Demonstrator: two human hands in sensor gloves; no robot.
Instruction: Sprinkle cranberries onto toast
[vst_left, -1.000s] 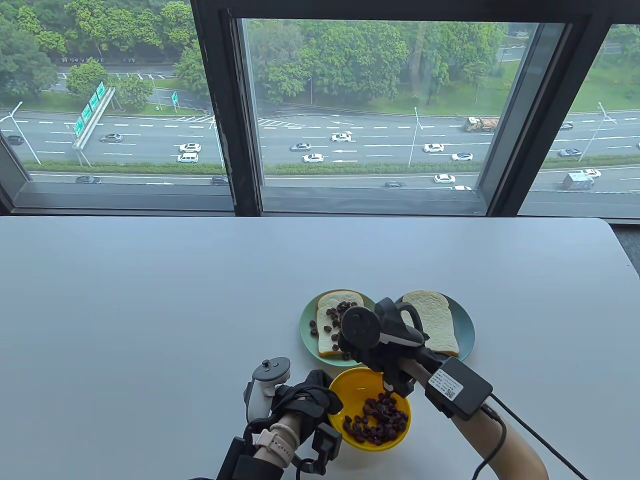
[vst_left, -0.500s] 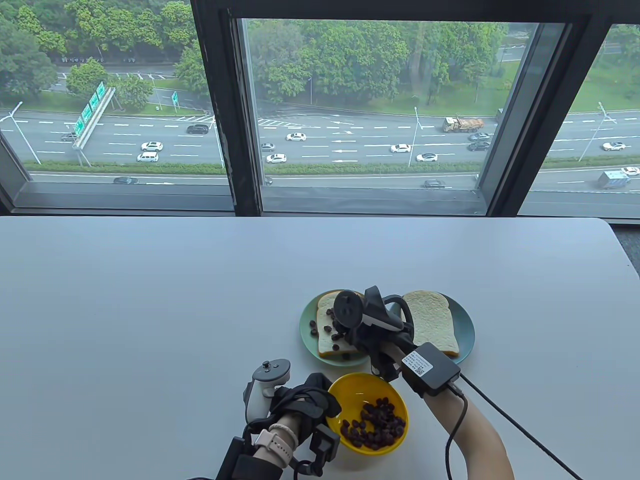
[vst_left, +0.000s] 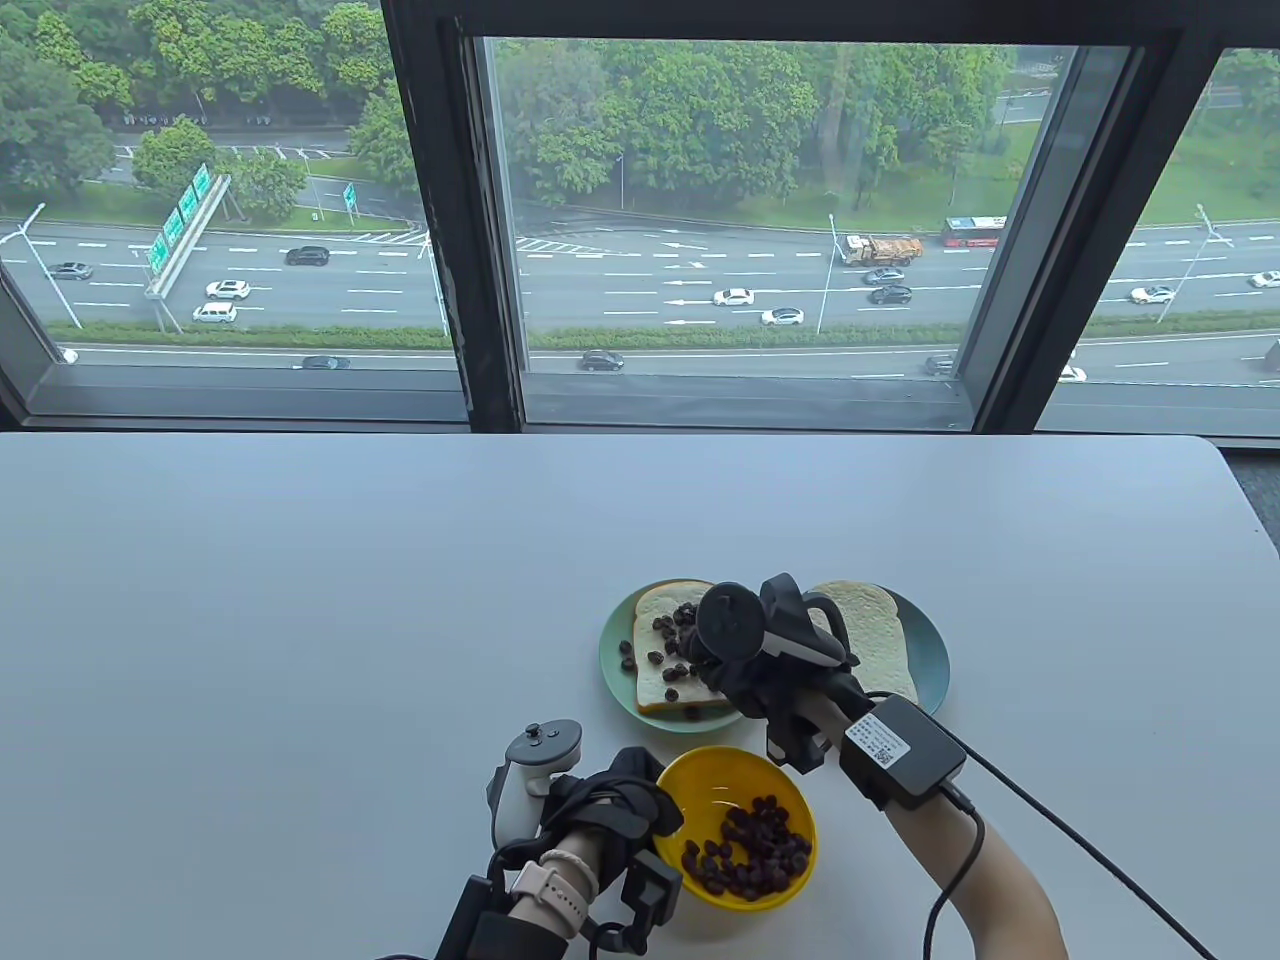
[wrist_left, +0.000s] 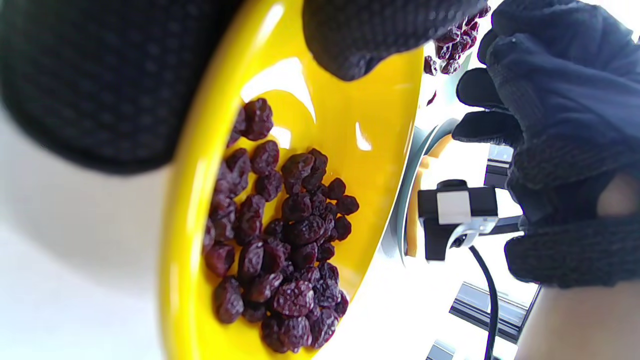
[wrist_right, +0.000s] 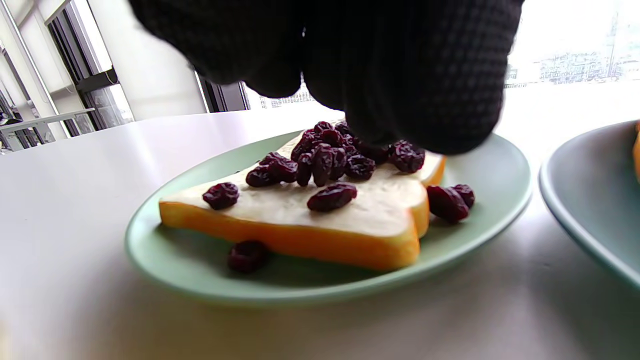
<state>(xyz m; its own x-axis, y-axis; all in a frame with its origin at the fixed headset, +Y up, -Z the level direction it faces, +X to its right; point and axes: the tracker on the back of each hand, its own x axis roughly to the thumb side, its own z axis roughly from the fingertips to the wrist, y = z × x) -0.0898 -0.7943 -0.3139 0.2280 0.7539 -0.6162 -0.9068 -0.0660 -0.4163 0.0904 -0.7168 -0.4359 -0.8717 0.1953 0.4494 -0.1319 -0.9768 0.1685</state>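
A slice of toast (vst_left: 655, 688) lies on a green plate (vst_left: 612, 660), with several cranberries (vst_left: 680, 625) heaped on it and a few loose on the plate. My right hand (vst_left: 715, 682) hovers low over this toast. In the right wrist view its fingertips (wrist_right: 400, 135) are bunched together on cranberries at the top of the heap (wrist_right: 325, 160) on the toast (wrist_right: 300, 215). My left hand (vst_left: 655, 800) grips the near left rim of a yellow bowl (vst_left: 700, 762) that holds more cranberries (vst_left: 750, 850). The left wrist view shows the bowl (wrist_left: 350, 115) and its cranberries (wrist_left: 285, 240).
A second, plain slice of toast (vst_left: 880, 640) lies on a blue plate (vst_left: 935, 650) just right of the green one; its rim shows in the right wrist view (wrist_right: 590, 200). The white table (vst_left: 300, 620) ends at a window behind.
My right hand rose from the yellow bowl to above the toast on the green plate, then shifted slightly right. More cranberries show on that toast. My left hand stayed on the bowl.
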